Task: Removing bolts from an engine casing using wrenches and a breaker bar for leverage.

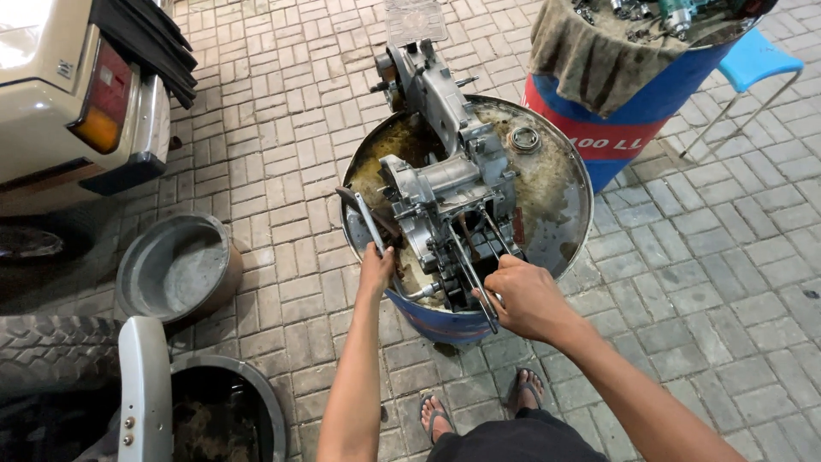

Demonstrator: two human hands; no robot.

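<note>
A grey engine casing [449, 184] is laid across the top of an upturned blue drum [445, 321], whose oily lid serves as a bench. At the near edge of the drum, the left hand [375, 272] is closed around the handle of a long wrench [369, 224]. The right hand [526, 295] is curled over the long studs [472, 269] projecting from the casing's near end. A loose bearing ring [523, 139] is seen on the lid beyond the casing.
</note>
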